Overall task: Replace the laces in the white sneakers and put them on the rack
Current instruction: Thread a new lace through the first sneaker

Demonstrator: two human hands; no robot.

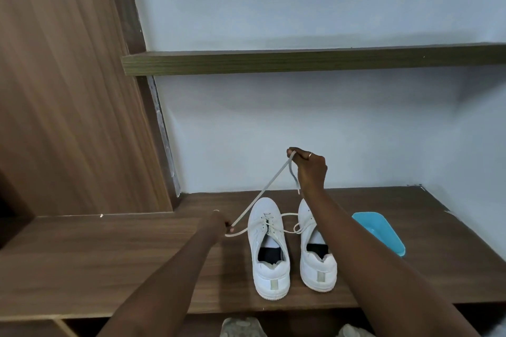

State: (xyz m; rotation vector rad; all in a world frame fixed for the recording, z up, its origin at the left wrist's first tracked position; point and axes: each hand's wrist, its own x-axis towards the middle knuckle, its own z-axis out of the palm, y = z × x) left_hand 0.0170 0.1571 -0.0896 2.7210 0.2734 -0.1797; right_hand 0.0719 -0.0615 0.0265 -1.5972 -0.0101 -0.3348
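Two white sneakers stand side by side, heels toward me, on the brown wooden shelf: the left sneaker and the right sneaker, partly behind my right forearm. A white lace runs taut from my left hand, which pinches it left of the shoes, up to my right hand, which pinches it raised above the toes. A short end dangles below the right hand. More lace trails from the left hand across the left sneaker's eyelets and loops between the shoes.
A light blue plastic tray lies on the shelf right of the sneakers. An upper wooden shelf crosses the pale wall above. A tall wooden panel stands at the left. Grey shoes show at the bottom edge.
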